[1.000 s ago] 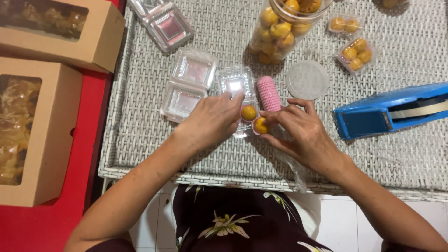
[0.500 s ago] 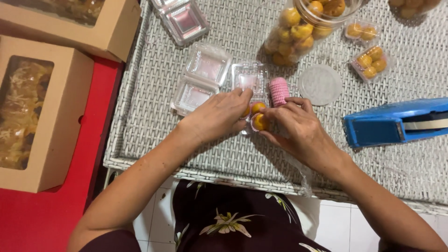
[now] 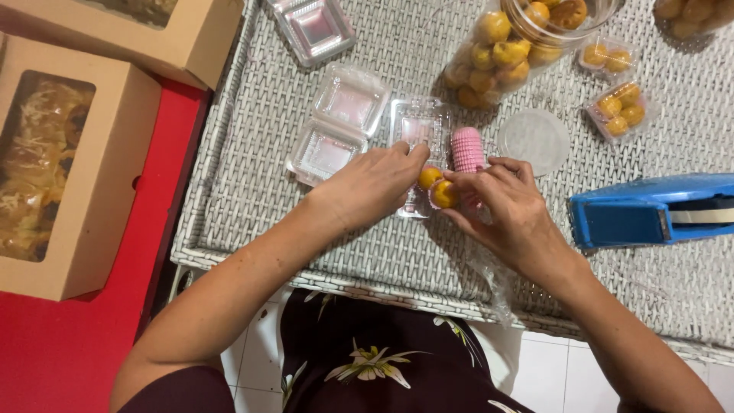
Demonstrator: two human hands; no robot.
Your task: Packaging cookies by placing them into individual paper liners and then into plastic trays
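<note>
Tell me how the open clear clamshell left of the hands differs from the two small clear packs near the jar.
The open clamshell lies unfolded and holds nothing; the small packs are shut and each holds yellow round pastries. The open clamshell sits just beyond the left hand; the small packs lie at the far right, past the right hand. Both are clear plastic on the woven tabletop.
</note>
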